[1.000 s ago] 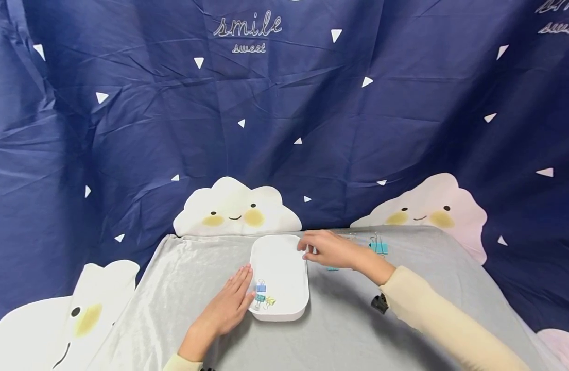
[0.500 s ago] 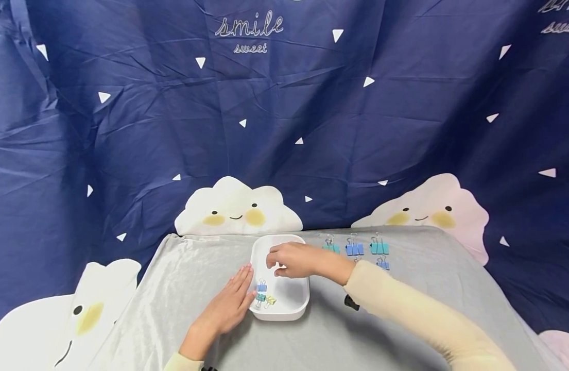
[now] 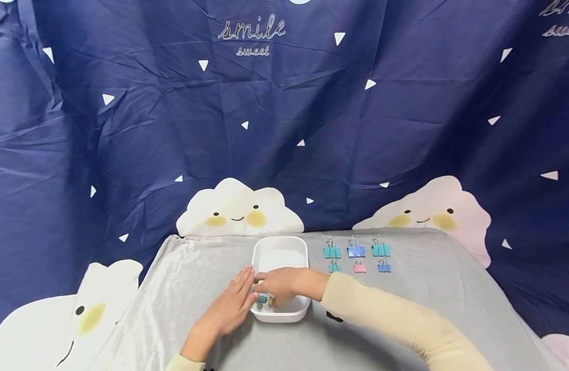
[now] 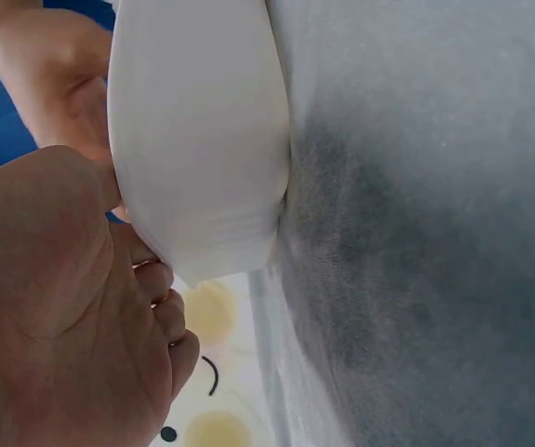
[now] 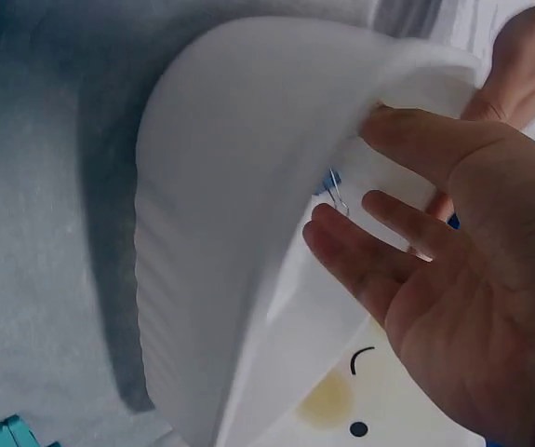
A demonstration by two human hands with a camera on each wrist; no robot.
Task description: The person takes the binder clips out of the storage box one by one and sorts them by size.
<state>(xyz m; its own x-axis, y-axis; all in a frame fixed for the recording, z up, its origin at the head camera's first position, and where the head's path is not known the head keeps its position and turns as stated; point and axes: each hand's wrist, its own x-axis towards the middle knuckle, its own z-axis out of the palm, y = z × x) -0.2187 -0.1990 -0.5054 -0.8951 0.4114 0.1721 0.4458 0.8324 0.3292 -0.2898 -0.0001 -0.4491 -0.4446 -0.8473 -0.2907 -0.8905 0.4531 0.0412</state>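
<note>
A white tray (image 3: pixel 284 249) stands on the grey cloth. My left hand (image 3: pixel 229 305) rests with straight fingers against its left rim; in the left wrist view the palm (image 4: pixel 62 307) is beside the tray wall (image 4: pixel 202 140). My right hand (image 3: pixel 281 286) reaches down inside the tray, fingers loosely bent and spread. A teal clip (image 3: pixel 262 299) and a yellow clip (image 3: pixel 269 303) lie near its fingers. In the right wrist view a blue clip (image 5: pixel 327 182) shows beyond the fingertips of the right hand (image 5: pixel 462 242), which holds nothing visible.
Right of the tray, binder clips lie in two rows: teal (image 3: pixel 332 252), blue (image 3: pixel 356 251) and teal (image 3: pixel 381 250) behind, smaller teal (image 3: pixel 334 268), pink (image 3: pixel 360 268) and blue (image 3: pixel 384 268) in front. A dark blue curtain (image 3: pixel 275 129) hangs behind the cloth-covered surface (image 3: pixel 196 263).
My right hand has moved from the tray's right rim leftward and down into its near-left part, uncovering the clips on the right. My left hand has stayed at the rim.
</note>
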